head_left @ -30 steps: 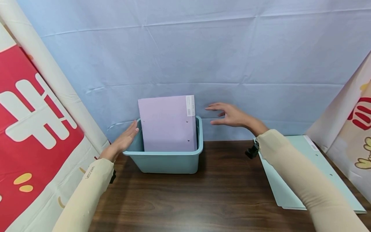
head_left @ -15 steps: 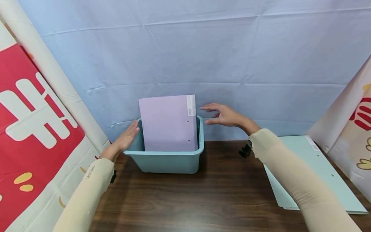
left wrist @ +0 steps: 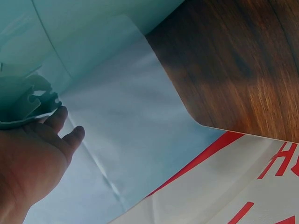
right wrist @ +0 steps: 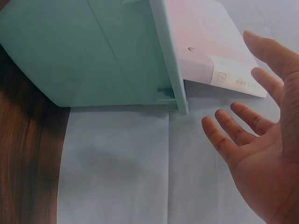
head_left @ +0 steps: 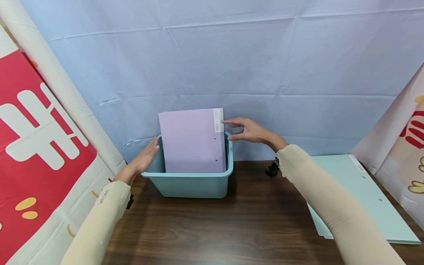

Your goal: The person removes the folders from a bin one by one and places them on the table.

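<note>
A purple file folder [head_left: 193,143] with a white label stands upright, leaning back a little, in a teal plastic bin [head_left: 192,189]. My left hand [head_left: 142,161] lies at the bin's left rim with straight fingers; in the left wrist view its fingertips are right at the rim [left wrist: 32,120]. My right hand [head_left: 250,131] reaches toward the folder's right edge, fingers spread and thumb apart. In the right wrist view that hand [right wrist: 261,154] has nothing between its fingers, and the labelled spine [right wrist: 233,77] shows just beyond the fingertips.
A couple of mint-green folders [head_left: 361,195] lie stacked on the dark wooden table [head_left: 258,221] at the right, partly under my right forearm. A pale blue cloth [head_left: 251,55] hangs behind the bin. Printed red and white cloth [head_left: 39,147] hangs at the left.
My right hand has moved left, from beside the bin to the folder's right edge. The left hand, folder and bin have stayed about where they were.
</note>
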{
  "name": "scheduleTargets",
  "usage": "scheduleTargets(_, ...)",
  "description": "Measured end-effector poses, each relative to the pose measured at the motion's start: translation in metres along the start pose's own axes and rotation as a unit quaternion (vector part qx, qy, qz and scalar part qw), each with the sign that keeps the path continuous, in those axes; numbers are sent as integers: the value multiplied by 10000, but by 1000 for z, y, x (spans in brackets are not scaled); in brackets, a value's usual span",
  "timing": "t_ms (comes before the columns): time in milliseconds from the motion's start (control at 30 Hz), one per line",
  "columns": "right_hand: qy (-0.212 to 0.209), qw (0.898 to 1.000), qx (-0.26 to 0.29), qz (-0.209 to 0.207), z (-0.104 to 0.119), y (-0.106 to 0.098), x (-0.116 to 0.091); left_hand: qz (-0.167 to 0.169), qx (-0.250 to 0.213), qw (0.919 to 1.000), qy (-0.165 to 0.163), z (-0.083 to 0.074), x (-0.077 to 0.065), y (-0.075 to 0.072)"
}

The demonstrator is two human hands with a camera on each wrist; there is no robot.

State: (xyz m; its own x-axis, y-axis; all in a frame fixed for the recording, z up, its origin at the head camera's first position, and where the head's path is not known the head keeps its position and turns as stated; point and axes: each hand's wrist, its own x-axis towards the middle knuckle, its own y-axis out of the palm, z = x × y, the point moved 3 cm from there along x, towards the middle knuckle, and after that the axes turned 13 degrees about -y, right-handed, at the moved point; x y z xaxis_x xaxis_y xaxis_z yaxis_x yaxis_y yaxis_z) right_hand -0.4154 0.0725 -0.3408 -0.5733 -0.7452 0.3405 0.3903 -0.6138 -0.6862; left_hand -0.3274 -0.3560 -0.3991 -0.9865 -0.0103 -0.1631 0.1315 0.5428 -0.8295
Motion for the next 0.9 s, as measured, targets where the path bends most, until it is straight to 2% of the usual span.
scheduleTargets(333, -12, 9980, 621, -71, -8, 11, 15, -13, 32, 10000, -46, 2, 0, -2)
scheduleTargets(900, 53, 9979, 621, -169, -4, 27, 36, -16, 33, 10000, 37, 3, -3, -4)
